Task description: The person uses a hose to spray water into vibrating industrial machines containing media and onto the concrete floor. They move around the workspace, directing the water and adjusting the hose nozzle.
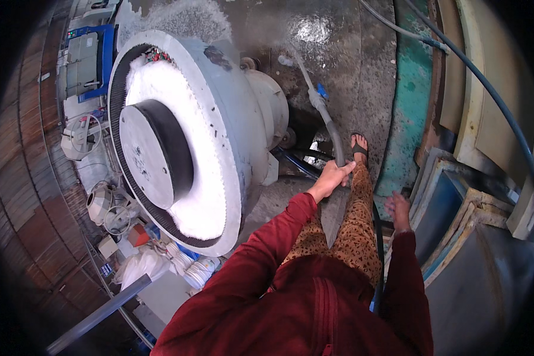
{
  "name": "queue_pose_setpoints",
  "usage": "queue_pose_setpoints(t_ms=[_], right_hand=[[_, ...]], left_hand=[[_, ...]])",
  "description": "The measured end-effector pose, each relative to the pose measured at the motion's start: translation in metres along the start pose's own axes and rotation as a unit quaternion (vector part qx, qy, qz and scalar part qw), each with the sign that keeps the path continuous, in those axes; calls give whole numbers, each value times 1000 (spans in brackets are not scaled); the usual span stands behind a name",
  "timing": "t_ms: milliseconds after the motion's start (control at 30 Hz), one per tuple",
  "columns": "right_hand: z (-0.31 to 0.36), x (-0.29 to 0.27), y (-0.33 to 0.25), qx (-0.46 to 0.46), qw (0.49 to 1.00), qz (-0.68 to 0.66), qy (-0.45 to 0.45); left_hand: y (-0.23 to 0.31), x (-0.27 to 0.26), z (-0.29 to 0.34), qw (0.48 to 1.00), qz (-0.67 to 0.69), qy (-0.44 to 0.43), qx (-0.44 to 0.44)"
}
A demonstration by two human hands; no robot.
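My left hand (333, 178) is closed around a grey hose (331, 124). A thinner pipe with a blue valve handle (322, 90) makes up its far end and points away over the wet floor. To the left of this hand stands a large round grey machine tub (252, 154), tilted on its side. White foam (210, 184) fills its open mouth around a black-sided metal hub (145, 157). My right hand (397, 209) hangs open at my right side with nothing in it, near some leaning framed panels (451, 237).
A wet concrete floor (350, 65) and a green strip (410, 83) lie ahead. A dark blue hose (492, 89) crosses the upper right. Along the left are a blue-framed machine (104, 59), cables, white bags (139, 267) and a metal bar (101, 314).
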State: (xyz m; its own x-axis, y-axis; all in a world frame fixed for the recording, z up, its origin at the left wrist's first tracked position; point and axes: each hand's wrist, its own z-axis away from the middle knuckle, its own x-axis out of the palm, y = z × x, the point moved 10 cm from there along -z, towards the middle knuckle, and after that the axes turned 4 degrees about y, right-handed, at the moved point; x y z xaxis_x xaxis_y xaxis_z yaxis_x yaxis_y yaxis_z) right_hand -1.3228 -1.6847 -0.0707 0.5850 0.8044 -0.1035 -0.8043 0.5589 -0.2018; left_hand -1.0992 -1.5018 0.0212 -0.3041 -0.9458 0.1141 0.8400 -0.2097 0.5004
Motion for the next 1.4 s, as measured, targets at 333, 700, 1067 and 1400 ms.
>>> queue_pose_setpoints(t_ms=[333, 700, 1067, 1400], right_hand=[[9, -2, 42, 39, 998, 46, -26], [-3, 25, 17, 7, 997, -15, -69], [0, 7, 9, 0, 994, -92, -59], [6, 9, 25, 29, 996, -66, -46]], left_hand=[[-8, -15, -21, 998, 10, 52, -34], [81, -94, -88, 977, 54, 193, 66], [110, -121, -112, 952, 149, 263, 52], [133, -58, -77, 973, -66, 180, 126]])
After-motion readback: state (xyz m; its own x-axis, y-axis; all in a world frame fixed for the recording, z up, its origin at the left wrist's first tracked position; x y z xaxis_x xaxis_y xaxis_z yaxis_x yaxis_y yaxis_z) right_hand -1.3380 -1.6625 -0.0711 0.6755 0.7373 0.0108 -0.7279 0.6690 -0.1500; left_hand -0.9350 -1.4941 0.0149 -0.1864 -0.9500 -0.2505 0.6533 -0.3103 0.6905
